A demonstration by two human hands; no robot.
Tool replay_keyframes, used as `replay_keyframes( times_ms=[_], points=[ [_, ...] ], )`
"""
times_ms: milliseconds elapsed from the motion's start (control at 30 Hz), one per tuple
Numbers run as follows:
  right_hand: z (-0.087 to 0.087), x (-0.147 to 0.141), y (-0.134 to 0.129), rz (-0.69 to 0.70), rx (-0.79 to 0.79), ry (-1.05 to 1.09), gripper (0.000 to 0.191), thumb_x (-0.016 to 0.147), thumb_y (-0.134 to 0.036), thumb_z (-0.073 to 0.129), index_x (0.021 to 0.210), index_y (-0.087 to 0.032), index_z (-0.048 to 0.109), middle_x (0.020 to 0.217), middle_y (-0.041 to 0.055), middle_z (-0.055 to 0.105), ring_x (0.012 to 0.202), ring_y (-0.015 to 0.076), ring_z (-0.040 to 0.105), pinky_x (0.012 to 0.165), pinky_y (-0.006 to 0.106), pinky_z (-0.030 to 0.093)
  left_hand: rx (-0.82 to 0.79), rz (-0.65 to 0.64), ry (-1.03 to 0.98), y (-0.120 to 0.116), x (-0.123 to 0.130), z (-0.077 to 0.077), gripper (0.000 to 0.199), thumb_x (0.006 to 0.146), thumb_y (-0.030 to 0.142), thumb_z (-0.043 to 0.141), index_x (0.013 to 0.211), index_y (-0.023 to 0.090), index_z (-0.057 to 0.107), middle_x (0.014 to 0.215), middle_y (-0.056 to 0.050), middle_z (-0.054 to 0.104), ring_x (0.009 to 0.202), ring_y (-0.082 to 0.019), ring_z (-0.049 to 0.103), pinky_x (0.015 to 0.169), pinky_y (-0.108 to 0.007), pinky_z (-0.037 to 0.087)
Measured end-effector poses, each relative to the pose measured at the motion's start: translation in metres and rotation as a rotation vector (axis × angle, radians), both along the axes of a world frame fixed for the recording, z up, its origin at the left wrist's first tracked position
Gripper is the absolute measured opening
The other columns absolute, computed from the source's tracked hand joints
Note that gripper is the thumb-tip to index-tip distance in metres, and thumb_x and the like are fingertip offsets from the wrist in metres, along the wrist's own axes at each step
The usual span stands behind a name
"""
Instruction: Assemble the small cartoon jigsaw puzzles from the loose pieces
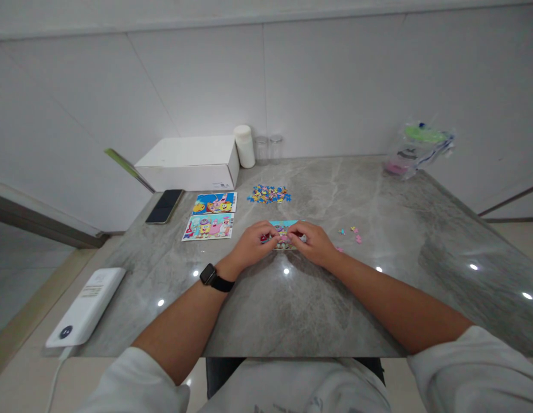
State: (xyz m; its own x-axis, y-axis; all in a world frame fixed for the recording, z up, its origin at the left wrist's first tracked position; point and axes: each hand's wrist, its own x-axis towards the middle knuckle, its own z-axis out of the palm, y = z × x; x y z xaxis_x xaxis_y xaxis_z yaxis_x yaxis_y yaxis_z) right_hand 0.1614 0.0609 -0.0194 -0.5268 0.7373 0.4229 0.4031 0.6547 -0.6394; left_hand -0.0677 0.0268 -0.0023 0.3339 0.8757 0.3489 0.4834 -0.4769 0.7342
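Note:
A small, colourful jigsaw puzzle (284, 224) lies on the table in front of me, partly covered by my fingers. My left hand (257, 243) is closed at its left side, thumb and fingertips on the picture. From the other side my right hand (312, 240) is closed over the puzzle's right part, its fingertips close to those of the left. Whether a single loose piece sits between the fingers is too small to tell. Several loose puzzle pieces (358, 239) lie right of my right hand. Beyond the puzzle is a pile of mostly blue and yellow pieces (270, 194).
Two cartoon picture cards (208, 227) lie left of the puzzle, beside a phone (165, 206). At the back stand a white box (187, 163), a white bottle (245, 147) and two clear glasses (275, 148). A plastic bag (416, 150) rests back right; a white power bank (86, 307) lies front left.

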Motion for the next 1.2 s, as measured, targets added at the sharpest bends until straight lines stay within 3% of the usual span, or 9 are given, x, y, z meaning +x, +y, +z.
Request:
replay_keyframes(
  times_ms=[200, 500, 833, 1067, 1200],
  points=[
    [-0.001, -0.003, -0.006, 0.031, -0.032, 0.049, 0.031, 0.093, -0.030, 0.068, 0.124, -0.026, 0.069, 0.099, 0.0050, 0.076, 0.084, 0.0199, 0.070, 0.081, 0.034, 0.055, 0.008, -0.076, 0.028, 0.002, -0.001, -0.007, 0.018, 0.098, 0.032, 0.066, 0.086, 0.021, 0.074, 0.088, -0.004, 0.073, 0.086, -0.019, 0.068, 0.084, -0.033, 0.053],
    [-0.002, -0.003, -0.002, 0.017, -0.054, 0.020, 0.019, 0.096, -0.029, 0.065, 0.109, -0.025, 0.078, 0.097, 0.0057, 0.079, 0.085, 0.0203, 0.070, 0.082, 0.035, 0.054, 0.024, 0.051, 0.030, 0.004, -0.003, -0.006, 0.027, 0.104, 0.037, 0.058, 0.090, 0.021, 0.074, 0.089, -0.005, 0.071, 0.087, -0.020, 0.066, 0.082, -0.034, 0.052],
    [0.005, -0.009, -0.008, -0.019, -0.220, 0.145, 0.016, 0.095, -0.034, 0.065, 0.100, -0.025, 0.077, 0.088, 0.0028, 0.079, 0.076, 0.0185, 0.070, 0.075, 0.031, 0.055, 0.014, -0.005, 0.050, 0.001, 0.000, -0.004, 0.023, 0.099, 0.039, 0.066, 0.088, 0.021, 0.074, 0.089, -0.005, 0.073, 0.085, -0.019, 0.067, 0.083, -0.034, 0.053],
    [0.003, 0.001, -0.001, -0.117, -0.045, 0.109, 0.021, 0.102, -0.033, 0.056, 0.111, -0.026, 0.074, 0.102, 0.0062, 0.078, 0.094, 0.0232, 0.072, 0.089, 0.037, 0.054, 0.005, 0.019, 0.042, 0.002, 0.000, -0.005, 0.022, 0.099, 0.036, 0.066, 0.086, 0.020, 0.073, 0.088, -0.004, 0.072, 0.083, -0.019, 0.066, 0.079, -0.032, 0.051],
    [0.005, 0.002, -0.002, -0.023, 0.017, 0.075, 0.023, 0.104, -0.032, 0.053, 0.113, -0.025, 0.074, 0.103, 0.0078, 0.077, 0.097, 0.0239, 0.070, 0.090, 0.038, 0.053, 0.018, -0.016, 0.070, 0.003, -0.001, -0.010, 0.022, 0.100, 0.036, 0.065, 0.088, 0.020, 0.072, 0.090, -0.004, 0.073, 0.085, -0.019, 0.066, 0.082, -0.033, 0.051]
  ],
)
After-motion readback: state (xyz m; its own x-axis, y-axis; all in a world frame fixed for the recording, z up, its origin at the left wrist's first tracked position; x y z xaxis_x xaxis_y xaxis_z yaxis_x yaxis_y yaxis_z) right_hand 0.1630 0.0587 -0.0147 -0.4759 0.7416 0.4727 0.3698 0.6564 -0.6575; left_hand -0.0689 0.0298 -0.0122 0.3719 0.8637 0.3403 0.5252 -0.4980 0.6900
